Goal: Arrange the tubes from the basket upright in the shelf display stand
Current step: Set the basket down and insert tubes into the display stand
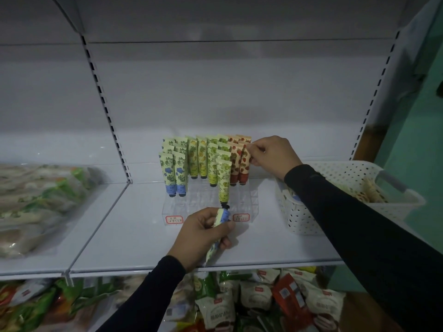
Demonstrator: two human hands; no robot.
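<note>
— What is seen in the head view?

— A blue-capped tube is gripped by the left hand in front of the clear display stand. A strawberry tube, upright at the stand's right end, is pinched at its top by the right hand.

— And the basket?

— The white basket is placed on the shelf, right of the stand; more tubes are seen inside.

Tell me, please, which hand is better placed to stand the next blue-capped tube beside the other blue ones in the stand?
Probably the left hand. It already grips a blue-capped tube, just in front of the clear stand. The right hand is busy pinching a strawberry tube at the far right of the stand.
</note>
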